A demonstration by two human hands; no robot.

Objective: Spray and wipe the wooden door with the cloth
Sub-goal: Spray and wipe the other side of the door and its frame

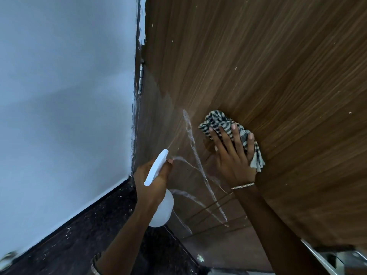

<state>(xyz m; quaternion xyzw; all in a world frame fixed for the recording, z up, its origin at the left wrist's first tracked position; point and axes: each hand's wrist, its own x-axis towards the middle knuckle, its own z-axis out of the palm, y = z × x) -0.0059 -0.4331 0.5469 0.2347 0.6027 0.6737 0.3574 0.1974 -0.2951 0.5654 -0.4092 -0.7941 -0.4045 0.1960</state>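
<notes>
The door point(258, 66) fills the view from twelve round to five o'clock. The wall point(59, 76) stands at nine o'clock, with the hinge point(141, 78) in the seam between them. The right hand point(232, 155) presses the cloth point(220, 121) against the door. At its eight o'clock the left hand point(151, 179) grips the spray bottle point(161, 209), nozzle toward one o'clock. The floor point(89, 235) lies at seven o'clock.

1. One wooden door point(258, 66).
2. One white spray bottle point(161, 211).
3. One striped cloth point(216, 120).
4. Two grips: left grip point(153, 175), right grip point(232, 153).
5. Two wrist pieces: a bracelet point(242, 185) and a wristband point(95, 264).
6. One door hinge point(141, 76).
</notes>
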